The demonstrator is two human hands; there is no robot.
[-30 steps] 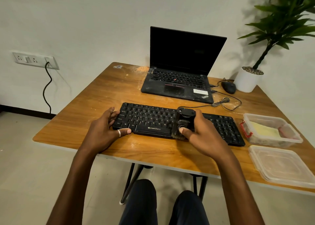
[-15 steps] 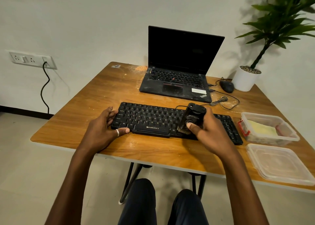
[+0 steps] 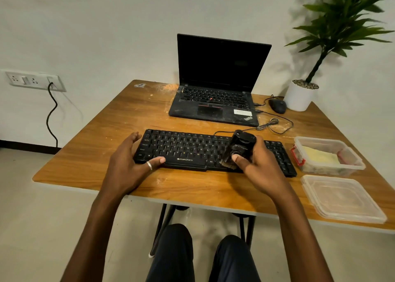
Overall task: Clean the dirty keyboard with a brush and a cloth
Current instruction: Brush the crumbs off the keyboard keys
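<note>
A black keyboard lies across the wooden table in front of me. My left hand rests at the keyboard's left end, thumb on its front edge, fingers straight beside it. My right hand grips a black brush, thumb on its front. The brush is tilted, and its bristles touch the keys right of the middle. A yellow cloth lies inside a clear plastic box at the right.
A dusty black laptop stands open behind the keyboard, with a mouse, a cable loop and a potted plant to its right. A clear lid lies near the front right edge.
My right hand has carried the brush to the right along the keyboard and tilted it. The left hand has stayed at the keyboard's left end.
</note>
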